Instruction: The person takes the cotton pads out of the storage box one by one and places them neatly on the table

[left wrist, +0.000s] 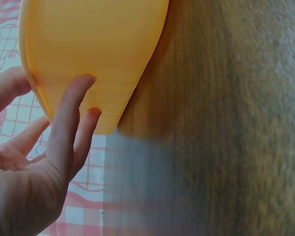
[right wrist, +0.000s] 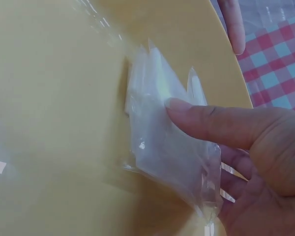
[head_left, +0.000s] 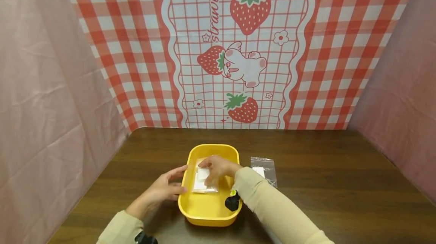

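A yellow plastic tub (head_left: 207, 203) with rounded corners stands on the table. In it are clear plastic bags (head_left: 200, 186) with flat white contents. My right hand (head_left: 220, 167) reaches into the tub and grips a few of these bags (right wrist: 160, 128) together, thumb on the near face and fingers behind, as the right wrist view shows. At the tub's left side, my left hand (head_left: 162, 189) touches the rim and outer wall with loosely spread fingers. The left wrist view has those fingertips against the yellow wall (left wrist: 96, 44).
To the right of the tub, partly behind my right sleeve (head_left: 272, 202), a clear zip bag (head_left: 268, 165) with a white piece lies on the dark wooden table (head_left: 323, 176). A checked strawberry cloth (head_left: 235, 66) hangs behind, pink curtains (head_left: 61, 96) at the sides.
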The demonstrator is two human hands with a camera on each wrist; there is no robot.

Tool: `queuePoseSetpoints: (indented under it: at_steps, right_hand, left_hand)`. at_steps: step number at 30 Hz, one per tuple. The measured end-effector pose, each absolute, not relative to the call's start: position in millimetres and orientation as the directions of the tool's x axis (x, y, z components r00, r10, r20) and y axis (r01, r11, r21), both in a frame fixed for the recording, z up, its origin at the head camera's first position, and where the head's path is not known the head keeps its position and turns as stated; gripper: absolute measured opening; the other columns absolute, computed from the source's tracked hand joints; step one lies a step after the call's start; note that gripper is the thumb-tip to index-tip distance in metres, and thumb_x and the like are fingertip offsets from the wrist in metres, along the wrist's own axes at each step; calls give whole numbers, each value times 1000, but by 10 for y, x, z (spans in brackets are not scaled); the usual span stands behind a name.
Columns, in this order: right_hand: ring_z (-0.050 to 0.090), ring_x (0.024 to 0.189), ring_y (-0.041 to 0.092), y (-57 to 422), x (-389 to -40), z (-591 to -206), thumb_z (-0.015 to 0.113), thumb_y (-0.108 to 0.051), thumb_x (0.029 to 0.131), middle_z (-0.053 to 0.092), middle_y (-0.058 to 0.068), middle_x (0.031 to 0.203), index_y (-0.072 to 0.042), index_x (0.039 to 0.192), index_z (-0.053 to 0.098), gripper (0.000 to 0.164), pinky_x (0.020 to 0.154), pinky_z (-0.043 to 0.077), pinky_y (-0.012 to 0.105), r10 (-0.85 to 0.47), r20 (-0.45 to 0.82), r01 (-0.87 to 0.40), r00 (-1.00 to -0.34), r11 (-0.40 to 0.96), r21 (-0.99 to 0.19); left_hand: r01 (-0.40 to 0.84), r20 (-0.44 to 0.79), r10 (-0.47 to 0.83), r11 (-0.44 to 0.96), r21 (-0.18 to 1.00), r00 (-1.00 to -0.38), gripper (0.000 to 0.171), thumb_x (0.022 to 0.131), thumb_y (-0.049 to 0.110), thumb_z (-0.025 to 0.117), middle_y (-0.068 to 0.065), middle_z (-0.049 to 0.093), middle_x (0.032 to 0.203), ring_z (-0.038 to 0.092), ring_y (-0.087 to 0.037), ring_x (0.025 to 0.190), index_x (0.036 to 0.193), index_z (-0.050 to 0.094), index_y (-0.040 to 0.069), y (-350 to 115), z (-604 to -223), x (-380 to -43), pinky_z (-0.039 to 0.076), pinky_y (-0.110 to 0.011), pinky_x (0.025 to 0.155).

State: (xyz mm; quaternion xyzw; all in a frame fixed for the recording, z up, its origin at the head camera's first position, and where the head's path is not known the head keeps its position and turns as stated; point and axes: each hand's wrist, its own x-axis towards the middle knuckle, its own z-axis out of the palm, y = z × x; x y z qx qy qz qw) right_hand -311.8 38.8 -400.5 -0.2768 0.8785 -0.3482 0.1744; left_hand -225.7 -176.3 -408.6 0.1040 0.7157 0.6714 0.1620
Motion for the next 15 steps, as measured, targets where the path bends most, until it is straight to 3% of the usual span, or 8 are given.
queuePoseSetpoints:
  at_steps: [9,15]
  right_hand:
    - [53,105,24,402,-3104,-3937,82,0,64,62,7,115,-3,116,64,56,90,44,33,-597,-76,-356,-799,569,-741]
    - [52,111,25,379,-3100,-3878,81,0,66,58,7,125,-2,116,64,52,98,38,37,-625,-18,-385,-781,503,-774]
  left_hand:
    - [-69,-89,379,66,995,-921,73,81,-4,64,-31,34,136,56,-33,105,144,27,-2,-1753,-4086,-2260,53,-44,73]
    - [-69,-91,378,69,995,-921,73,81,-4,64,-31,35,135,56,-34,105,144,27,-2,-1756,-4078,-2255,53,-43,73]
